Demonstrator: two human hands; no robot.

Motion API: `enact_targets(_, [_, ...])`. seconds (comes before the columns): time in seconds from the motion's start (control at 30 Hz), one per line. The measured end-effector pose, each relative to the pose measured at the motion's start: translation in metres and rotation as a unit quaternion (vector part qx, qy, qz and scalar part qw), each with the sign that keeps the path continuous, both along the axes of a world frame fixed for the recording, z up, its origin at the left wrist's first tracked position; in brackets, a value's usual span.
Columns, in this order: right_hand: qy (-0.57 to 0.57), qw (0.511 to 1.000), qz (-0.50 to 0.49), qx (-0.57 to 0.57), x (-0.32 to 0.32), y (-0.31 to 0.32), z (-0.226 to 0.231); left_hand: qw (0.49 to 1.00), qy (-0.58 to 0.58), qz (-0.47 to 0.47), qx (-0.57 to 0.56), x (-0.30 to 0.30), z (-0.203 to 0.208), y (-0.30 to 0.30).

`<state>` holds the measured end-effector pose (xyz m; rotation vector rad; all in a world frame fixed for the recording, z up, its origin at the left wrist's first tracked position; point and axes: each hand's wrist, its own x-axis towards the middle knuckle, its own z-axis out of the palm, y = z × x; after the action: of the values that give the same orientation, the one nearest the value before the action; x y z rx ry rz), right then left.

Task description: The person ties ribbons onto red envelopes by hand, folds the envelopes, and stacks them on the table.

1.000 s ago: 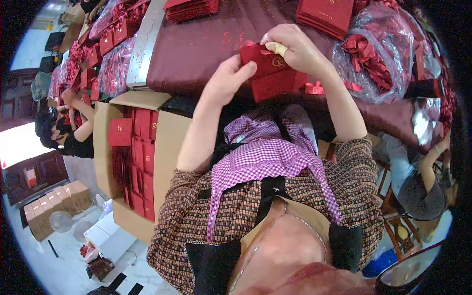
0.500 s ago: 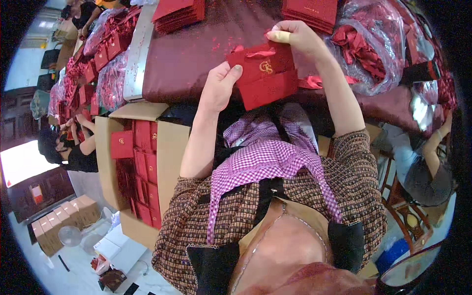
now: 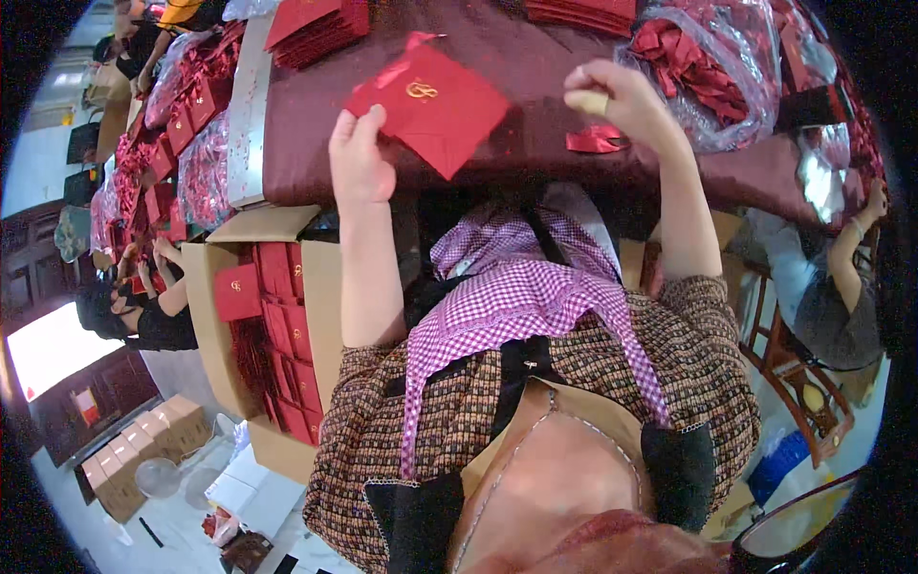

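Note:
My left hand (image 3: 361, 158) pinches a flat red paper gift bag (image 3: 448, 103) by its left corner, thumb on top. The bag bears a gold emblem and is tilted above the table, with a red ribbon (image 3: 406, 59) along its upper left edge. Well apart from it, to the right, my right hand (image 3: 617, 96) hovers with its fingers curled in and nothing visible in them. One of its fingers has a pale yellow wrap. Just below that hand, a short red ribbon piece (image 3: 595, 140) lies on the table's dark red cover (image 3: 535, 143).
Stacks of red bags (image 3: 316, 29) stand at the far edge. A clear plastic bag (image 3: 703, 81) of red ribbons lies right. An open carton (image 3: 212, 359) of red bags is at my left. Co-workers sit left and right, one by a wooden chair (image 3: 798, 387).
My right hand has let go of the red gift bag and moved away to the right. My left hand has carried the bag left, turning it.

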<state>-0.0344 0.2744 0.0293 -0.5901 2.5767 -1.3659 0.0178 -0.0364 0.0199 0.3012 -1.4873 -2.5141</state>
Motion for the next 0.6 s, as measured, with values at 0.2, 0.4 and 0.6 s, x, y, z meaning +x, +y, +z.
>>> enact_targets(0.2, [0.245, 0.959, 0.047, 0.132, 0.044, 0.008, -0.025, 1.0, -0.001, 0.02, 0.007, -0.013, 0.005, -0.014])
enact_targets(0.4, [0.277, 0.957, -0.056, 0.059, 0.035, 0.011, -0.025, 0.997, -0.027, 0.065, 0.041, -0.022, -0.009, -0.038])
enact_targets(0.6, [0.32, 0.916, -0.156, -0.185, 0.02, -0.011, 0.003, 0.911, 0.082, 0.143, -0.379, -0.006, 0.06, -0.035])
